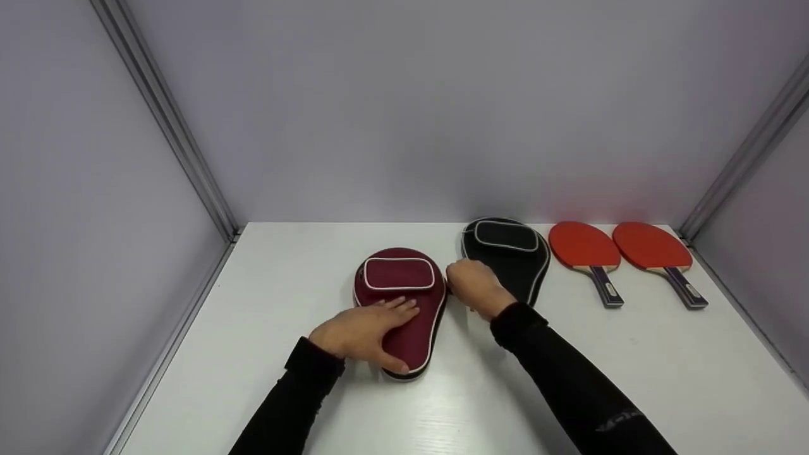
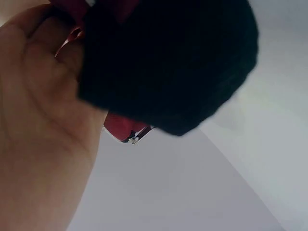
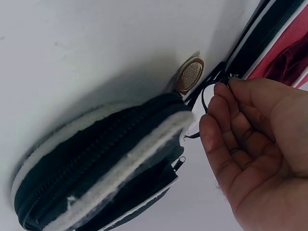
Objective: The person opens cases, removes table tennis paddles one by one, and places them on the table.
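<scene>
A maroon paddle-shaped case (image 1: 414, 335) with white piping lies on the white table, its small pocket toward the back. My left hand (image 1: 363, 328) rests on it with fingers and thumb spread. At the case's right edge is my right hand (image 1: 477, 287). In the right wrist view its thumb and forefinger pinch a small zipper pull (image 3: 233, 77) on the maroon case's zipper; the fingers cover most of the pull. A black case (image 1: 505, 268) of the same shape lies just behind the right hand. The dark sleeve (image 2: 168, 62) hides much of the left wrist view.
Two red table tennis paddles, one (image 1: 581, 243) beside the black case and another (image 1: 651, 246) farther right, lie with handles toward me. A grey back wall (image 1: 442, 114) and side walls enclose the table. An oval gold-coloured tag (image 3: 191, 74) sits by the black case's end.
</scene>
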### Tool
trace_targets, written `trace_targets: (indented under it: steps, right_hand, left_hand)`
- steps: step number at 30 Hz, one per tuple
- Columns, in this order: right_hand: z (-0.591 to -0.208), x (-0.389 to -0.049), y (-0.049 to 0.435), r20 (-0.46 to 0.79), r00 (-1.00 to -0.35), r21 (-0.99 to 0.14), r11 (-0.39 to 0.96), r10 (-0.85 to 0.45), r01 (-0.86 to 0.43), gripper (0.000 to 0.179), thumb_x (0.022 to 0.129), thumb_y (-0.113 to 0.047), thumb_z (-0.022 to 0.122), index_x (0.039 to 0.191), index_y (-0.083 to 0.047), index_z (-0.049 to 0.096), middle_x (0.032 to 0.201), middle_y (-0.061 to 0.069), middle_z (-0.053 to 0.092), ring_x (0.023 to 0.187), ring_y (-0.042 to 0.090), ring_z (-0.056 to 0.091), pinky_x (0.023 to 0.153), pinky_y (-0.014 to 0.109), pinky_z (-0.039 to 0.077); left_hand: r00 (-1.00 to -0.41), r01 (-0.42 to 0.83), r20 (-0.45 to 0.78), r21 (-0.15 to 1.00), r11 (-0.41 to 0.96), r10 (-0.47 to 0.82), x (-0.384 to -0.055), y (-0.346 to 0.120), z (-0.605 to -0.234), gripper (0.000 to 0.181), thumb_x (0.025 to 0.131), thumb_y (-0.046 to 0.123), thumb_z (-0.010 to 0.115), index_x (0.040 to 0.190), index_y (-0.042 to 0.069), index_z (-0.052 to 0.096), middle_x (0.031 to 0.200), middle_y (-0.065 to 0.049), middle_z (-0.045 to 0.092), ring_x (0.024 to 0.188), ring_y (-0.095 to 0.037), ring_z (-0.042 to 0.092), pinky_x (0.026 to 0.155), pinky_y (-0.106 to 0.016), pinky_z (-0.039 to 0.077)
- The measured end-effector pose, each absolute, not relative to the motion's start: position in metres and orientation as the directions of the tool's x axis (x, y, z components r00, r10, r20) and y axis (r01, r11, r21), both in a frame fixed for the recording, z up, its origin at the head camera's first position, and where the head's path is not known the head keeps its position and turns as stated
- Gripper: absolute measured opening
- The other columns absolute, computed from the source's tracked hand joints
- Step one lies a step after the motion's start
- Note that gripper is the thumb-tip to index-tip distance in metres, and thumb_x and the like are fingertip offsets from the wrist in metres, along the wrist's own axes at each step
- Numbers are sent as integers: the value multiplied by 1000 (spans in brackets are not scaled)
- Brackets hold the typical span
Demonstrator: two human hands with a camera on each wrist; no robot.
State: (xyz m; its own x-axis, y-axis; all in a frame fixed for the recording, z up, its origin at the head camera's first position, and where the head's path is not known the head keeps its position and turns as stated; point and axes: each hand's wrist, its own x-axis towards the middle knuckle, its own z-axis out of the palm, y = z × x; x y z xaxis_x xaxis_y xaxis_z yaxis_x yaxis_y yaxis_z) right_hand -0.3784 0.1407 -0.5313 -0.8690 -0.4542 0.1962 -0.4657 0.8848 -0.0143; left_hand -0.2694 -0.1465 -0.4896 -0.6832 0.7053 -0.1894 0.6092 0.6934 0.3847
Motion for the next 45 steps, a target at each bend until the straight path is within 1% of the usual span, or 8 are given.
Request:
trace_targets:
  steps: [6,14,21,24,28,35,39,45]
  right_hand:
    - [-503,-357,133,133,-902,-92,901,-412,-425,19,95,2,80,77,2,75,92,28,81,84,48,82,74,65,72]
    - [-497,-347,133,110,-907,-67,908,-406,-414,19,96,0,80,78,0,75,91,25,82,84,43,82,76,60,73]
    - [-536,-373,141,249,-833,-63,850,-495,-523,18,96,-3,79,79,-1,77,82,21,79,75,46,80,62,67,66]
    - [-568,-395,148,311,-794,-26,830,-522,-557,21,99,-11,79,79,-7,77,79,16,79,71,40,79,56,64,62]
    - [-584,-403,149,322,-780,-46,815,-536,-578,22,101,-15,79,79,-10,78,79,14,80,71,38,78,56,58,62]
    - [-556,-373,131,320,-732,-69,756,-601,-651,22,103,-12,80,82,-8,80,81,14,81,77,39,80,67,59,66]
    - [-532,-351,122,318,-718,-82,737,-619,-671,18,99,-5,83,81,-4,80,79,17,80,74,41,79,67,63,65]
    - [-536,-349,119,314,-713,-84,730,-627,-678,18,98,-7,83,81,-7,80,77,14,78,71,38,77,62,61,64]
  left_hand:
    - [-692,612,-181,366,701,699,-269,-144,-489,110,100,55,93,185,14,38,195,-5,35,184,-27,29,151,-49,28]
    - [-718,602,-159,348,719,678,-269,-143,-493,105,102,55,91,185,16,40,194,-4,38,183,-27,32,150,-50,31]
    - [-752,575,-129,353,738,647,-270,-142,-495,106,102,58,89,184,14,40,193,-8,38,182,-31,34,150,-51,31]
    - [-761,568,-122,349,746,637,-271,-143,-495,106,102,59,89,184,13,40,193,-9,38,182,-32,34,150,-51,31]
    - [-772,556,-122,346,756,624,-271,-144,-495,105,103,60,87,184,13,40,194,-10,37,183,-34,33,150,-52,31]
    - [-808,521,-95,344,781,581,-273,-145,-499,103,104,59,85,183,11,42,193,-11,39,182,-34,34,150,-53,33]
    - [-819,511,-86,341,789,568,-274,-146,-500,103,104,60,84,183,10,42,192,-13,40,182,-36,35,149,-55,34]
    - [-827,505,-71,341,793,557,-274,-147,-500,102,105,61,84,182,8,42,191,-15,41,181,-38,36,149,-56,35]
